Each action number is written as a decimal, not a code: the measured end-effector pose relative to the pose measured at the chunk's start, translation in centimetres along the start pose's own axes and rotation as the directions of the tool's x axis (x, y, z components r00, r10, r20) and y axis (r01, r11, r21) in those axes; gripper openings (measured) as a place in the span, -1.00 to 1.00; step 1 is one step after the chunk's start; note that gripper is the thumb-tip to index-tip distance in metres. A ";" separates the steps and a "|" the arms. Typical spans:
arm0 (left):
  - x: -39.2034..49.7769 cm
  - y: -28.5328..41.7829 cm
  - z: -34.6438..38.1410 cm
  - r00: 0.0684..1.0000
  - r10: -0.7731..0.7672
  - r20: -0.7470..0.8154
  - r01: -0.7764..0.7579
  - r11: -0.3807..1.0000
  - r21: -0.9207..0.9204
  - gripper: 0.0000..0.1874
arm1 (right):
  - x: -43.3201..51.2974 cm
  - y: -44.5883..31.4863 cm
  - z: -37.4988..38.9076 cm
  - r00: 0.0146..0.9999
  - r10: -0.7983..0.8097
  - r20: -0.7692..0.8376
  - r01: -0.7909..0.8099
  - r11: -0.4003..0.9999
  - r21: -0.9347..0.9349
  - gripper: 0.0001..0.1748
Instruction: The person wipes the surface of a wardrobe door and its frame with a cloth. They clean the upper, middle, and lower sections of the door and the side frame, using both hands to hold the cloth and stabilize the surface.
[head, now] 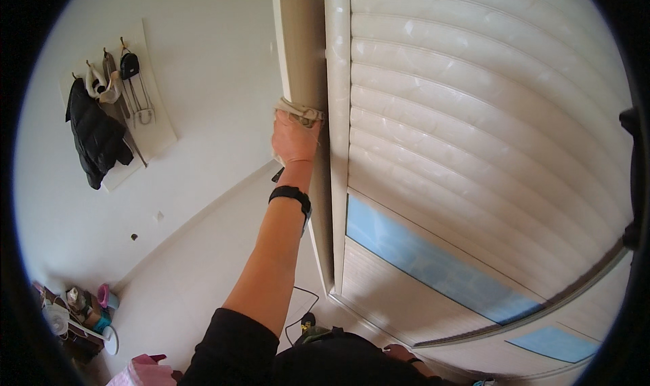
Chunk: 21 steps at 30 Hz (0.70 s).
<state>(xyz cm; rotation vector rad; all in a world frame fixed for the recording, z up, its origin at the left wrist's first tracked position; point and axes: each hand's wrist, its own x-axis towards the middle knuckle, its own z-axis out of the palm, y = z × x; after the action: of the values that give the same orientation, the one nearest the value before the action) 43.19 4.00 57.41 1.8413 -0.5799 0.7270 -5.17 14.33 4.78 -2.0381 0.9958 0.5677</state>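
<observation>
My left hand [296, 138] is stretched out ahead and presses a beige cloth [299, 110] around the narrow side panel [304, 46] of a wardrobe. The cloth is bunched over the panel's edge, and my fingers are partly hidden in it. A black band [290, 193] circles that wrist. Low beside my body, my right hand [398, 353] hangs near the base of the sliding wardrobe door [431, 107]. Its fingers are too small and dim to make out. The door has pale ribbed panels and a blue patterned strip [421, 259].
On the left wall hangs a hook board [152, 132] with a black puffer jacket [96, 132] and bags. A white fan [109, 339] and clutter stand at lower left, near a pink cloth [144, 372]. A dark cable [307, 290] crosses the floor by my shoe [307, 321].
</observation>
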 end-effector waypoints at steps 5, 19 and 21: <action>-2.0 -1.3 0.3 0.998 -0.025 0.051 0.025 1.000 0.001 -0.36 | 0.2 0.5 0.7 0.999 -0.037 -0.018 0.038 0.998 0.042 -0.48; -5.9 -4.4 1.6 0.988 -0.085 0.126 0.094 0.993 -0.065 -0.39 | -1.4 -0.9 0.7 0.998 0.057 -0.004 -0.057 0.995 0.087 -0.50; -6.4 -4.9 1.9 0.991 -0.071 0.114 0.077 0.996 -0.046 -0.38 | -1.5 -1.1 0.7 0.999 0.033 -0.004 -0.033 0.998 0.056 -0.48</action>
<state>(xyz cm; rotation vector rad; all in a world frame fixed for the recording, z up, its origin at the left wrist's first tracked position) 42.43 4.34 49.16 1.8556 -0.5934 0.5581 -5.16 15.98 5.89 -1.9781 1.0382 0.5466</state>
